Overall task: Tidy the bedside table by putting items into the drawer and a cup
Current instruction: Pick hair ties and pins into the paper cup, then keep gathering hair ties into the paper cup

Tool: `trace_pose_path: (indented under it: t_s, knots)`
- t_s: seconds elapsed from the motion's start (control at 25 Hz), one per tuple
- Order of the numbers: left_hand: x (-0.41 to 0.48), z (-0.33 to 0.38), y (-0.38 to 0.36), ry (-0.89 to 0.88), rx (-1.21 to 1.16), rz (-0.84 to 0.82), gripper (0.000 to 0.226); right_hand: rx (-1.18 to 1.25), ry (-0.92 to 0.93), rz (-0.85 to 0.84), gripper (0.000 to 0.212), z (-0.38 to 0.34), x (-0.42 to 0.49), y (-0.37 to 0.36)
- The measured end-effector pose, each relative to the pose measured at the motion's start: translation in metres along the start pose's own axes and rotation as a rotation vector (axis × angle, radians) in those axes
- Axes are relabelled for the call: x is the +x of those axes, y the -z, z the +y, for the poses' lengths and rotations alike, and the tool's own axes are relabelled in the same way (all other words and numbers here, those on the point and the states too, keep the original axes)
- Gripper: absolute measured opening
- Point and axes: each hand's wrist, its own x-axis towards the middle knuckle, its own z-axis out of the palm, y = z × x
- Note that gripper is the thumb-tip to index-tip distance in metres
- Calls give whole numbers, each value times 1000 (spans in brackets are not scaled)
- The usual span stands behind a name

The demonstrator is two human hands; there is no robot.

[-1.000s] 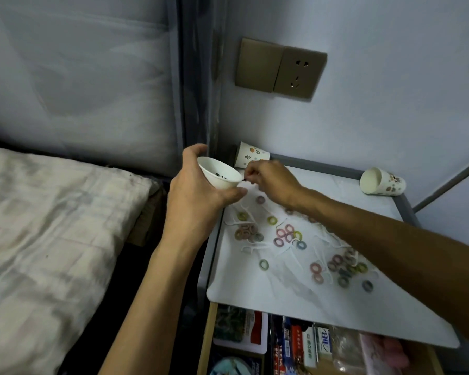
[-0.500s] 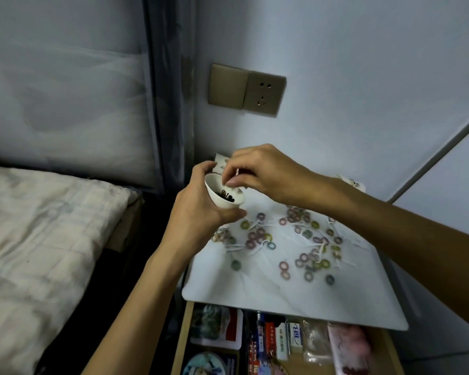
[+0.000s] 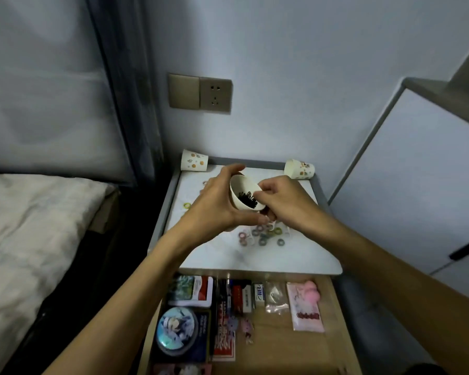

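My left hand (image 3: 214, 209) grips a white paper cup (image 3: 240, 186), tilted toward me above the bedside table (image 3: 228, 255). Small black items (image 3: 247, 199) lie in the cup's bottom. The curled fingers of my right hand (image 3: 284, 204) sit at the cup's right rim; whether they pinch anything is hidden. Several small coloured rings (image 3: 263, 235) with white tags lie clustered on the white tabletop under my hands, and one ring (image 3: 186, 205) lies apart at the left. The wooden drawer (image 3: 276, 339) below is pulled open.
Two patterned paper cups lie on their sides at the table's back corners, left (image 3: 194, 161) and right (image 3: 299, 169). The drawer holds cards, boxes, small bags and a round badge (image 3: 175, 331). A bed (image 3: 38, 226) is on the left, a white cabinet (image 3: 417, 185) on the right.
My view shifted back, so the drawer shows more fully. The left hand brought the cup over the table's middle and tilted it toward me; the right hand moved from above the cup to its right rim.
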Motion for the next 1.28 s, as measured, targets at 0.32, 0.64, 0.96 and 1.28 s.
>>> trace_pose_path:
  t_s: [0.32,0.64,0.96,1.28]
  knots:
    - [-54,-2,-78,147,375,-94,32,-257,-24,48,33,89,-95,0]
    - [-83,-46,-184,227,414,-317,21,-66,-65,90,23,197,-171,-25]
    - [-106,-86,-256,291,455,-466,23,108,-295,244,21,269,-210,-29]
    - [-109,-89,-272,231,475,-484,25,77,-308,212,16,276,-209,-37]
